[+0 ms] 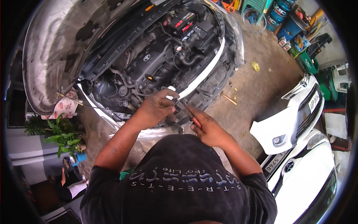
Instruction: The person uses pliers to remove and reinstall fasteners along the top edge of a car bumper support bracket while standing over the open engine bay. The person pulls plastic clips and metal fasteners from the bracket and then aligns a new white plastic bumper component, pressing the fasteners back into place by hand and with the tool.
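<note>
i am watching from above as the right hand [209, 130] is clamping its fingers around a red-handled tool [196, 121], whose dark metal end is pointing up and leftward. the left hand [156, 110] is pinching thumb and fingers together on what i am reading as a small metal piece [175, 99], right at the tool's far end. i cannot tell whether the tool is biting on that piece or only meeting it. both are sitting between the two hands, above the front edge of the open engine bay [125, 76].

my first worry is a slip: the tool's end is lying so near the left fingertips that, if the right hand were pushing hard and the piece were turning, skin would be taking the force. next, the piece is looking tiny and the pinch narrow, so a loosened fingertip could be dropping it into the dark gaps beside the white curved panel edge [209, 69], where finding it would be awkward. i am also eyeing the thin rod [99, 107] running between the raised hood [48, 63] and the bay; a hard knock from the left elbow could be upsetting it, if it is bearing the hood.
</note>
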The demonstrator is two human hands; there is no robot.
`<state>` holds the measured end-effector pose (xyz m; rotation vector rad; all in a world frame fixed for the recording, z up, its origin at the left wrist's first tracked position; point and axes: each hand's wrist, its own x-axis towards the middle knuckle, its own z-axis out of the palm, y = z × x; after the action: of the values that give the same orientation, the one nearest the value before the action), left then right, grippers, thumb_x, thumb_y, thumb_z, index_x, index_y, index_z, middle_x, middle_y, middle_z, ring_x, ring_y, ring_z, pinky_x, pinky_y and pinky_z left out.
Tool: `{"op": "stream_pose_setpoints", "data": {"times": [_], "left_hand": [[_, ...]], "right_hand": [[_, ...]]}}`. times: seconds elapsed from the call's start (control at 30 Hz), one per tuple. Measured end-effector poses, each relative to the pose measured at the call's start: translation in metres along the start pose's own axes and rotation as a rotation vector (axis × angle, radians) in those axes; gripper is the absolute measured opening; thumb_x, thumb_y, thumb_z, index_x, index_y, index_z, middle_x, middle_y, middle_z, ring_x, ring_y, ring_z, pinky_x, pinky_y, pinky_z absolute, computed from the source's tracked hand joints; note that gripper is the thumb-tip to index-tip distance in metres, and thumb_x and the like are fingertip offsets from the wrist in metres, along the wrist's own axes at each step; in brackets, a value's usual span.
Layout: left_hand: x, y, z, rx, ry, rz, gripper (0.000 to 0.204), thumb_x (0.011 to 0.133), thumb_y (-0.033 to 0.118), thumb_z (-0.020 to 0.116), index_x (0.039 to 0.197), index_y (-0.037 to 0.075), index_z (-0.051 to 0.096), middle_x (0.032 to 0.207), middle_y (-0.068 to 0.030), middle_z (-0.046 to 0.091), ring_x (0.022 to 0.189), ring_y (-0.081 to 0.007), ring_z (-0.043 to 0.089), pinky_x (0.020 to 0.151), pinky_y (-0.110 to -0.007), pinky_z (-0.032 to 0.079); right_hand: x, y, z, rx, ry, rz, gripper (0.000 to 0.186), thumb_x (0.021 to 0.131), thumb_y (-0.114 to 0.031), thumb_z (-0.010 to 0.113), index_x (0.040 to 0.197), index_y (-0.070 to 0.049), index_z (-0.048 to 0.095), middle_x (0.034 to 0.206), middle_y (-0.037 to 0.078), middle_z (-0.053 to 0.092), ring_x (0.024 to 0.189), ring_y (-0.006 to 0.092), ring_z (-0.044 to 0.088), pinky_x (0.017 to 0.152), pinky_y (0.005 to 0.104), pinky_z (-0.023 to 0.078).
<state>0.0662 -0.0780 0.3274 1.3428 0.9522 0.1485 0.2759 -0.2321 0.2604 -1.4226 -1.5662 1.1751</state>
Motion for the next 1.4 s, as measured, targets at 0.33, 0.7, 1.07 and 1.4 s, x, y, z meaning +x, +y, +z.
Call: {"op": "stream_pose_setpoints", "data": {"times": [0.33, 0.7, 1.07, 1.4], "left_hand": [[-0.002, 0.007, 0.008, 0.017, -0.136, 0.029, 0.038, 0.098, -0.008, 0.064, 0.134, 0.004, 0.058, 0.115, -0.0091, 0.072, 0.087, -0.0168, 0.077, 0.062, -0.024, 0.053], [-0.006, 0.000, 0.008, -0.116, -0.132, 0.088, 0.041, 0.098, -0.008, 0.065, 0.136, 0.005, 0.055, 0.118, -0.0118, 0.073, 0.087, -0.0216, 0.079, 0.059, -0.024, 0.053], [0.004, -0.006, 0.013, -0.134, -0.067, 0.087, 0.039, 0.097, -0.002, 0.068, 0.133, 0.004, 0.055, 0.116, -0.0129, 0.074, 0.078, -0.0230, 0.079, 0.050, -0.022, 0.050], [0.016, -0.060, 0.003, -0.038, -0.083, 0.073, 0.019, 0.103, 0.006, 0.064, 0.122, 0.006, 0.062, 0.098, -0.0047, 0.072, 0.079, -0.0080, 0.064, 0.068, -0.024, 0.049]], "right_hand": [[0.001, -0.011, -0.005, -0.146, 0.084, -0.085, 0.065, 0.100, -0.012, 0.064, 0.161, -0.015, 0.043, 0.110, 0.021, 0.059, 0.104, 0.0431, 0.063, 0.090, 0.0510, 0.053], [0.001, -0.020, -0.011, -0.207, 0.139, -0.125, 0.058, 0.101, -0.013, 0.064, 0.156, -0.013, 0.049, 0.106, 0.019, 0.059, 0.099, 0.0409, 0.064, 0.084, 0.0514, 0.055], [0.013, -0.006, -0.011, -0.132, 0.146, -0.066, 0.043, 0.097, -0.012, 0.067, 0.138, -0.007, 0.058, 0.106, 0.024, 0.067, 0.104, 0.0451, 0.066, 0.089, 0.0533, 0.054], [0.030, 0.035, 0.020, -0.285, 0.079, 0.042, 0.026, 0.097, -0.026, 0.068, 0.111, -0.004, 0.065, 0.096, 0.024, 0.072, 0.093, 0.0462, 0.072, 0.081, 0.0550, 0.056]]}}
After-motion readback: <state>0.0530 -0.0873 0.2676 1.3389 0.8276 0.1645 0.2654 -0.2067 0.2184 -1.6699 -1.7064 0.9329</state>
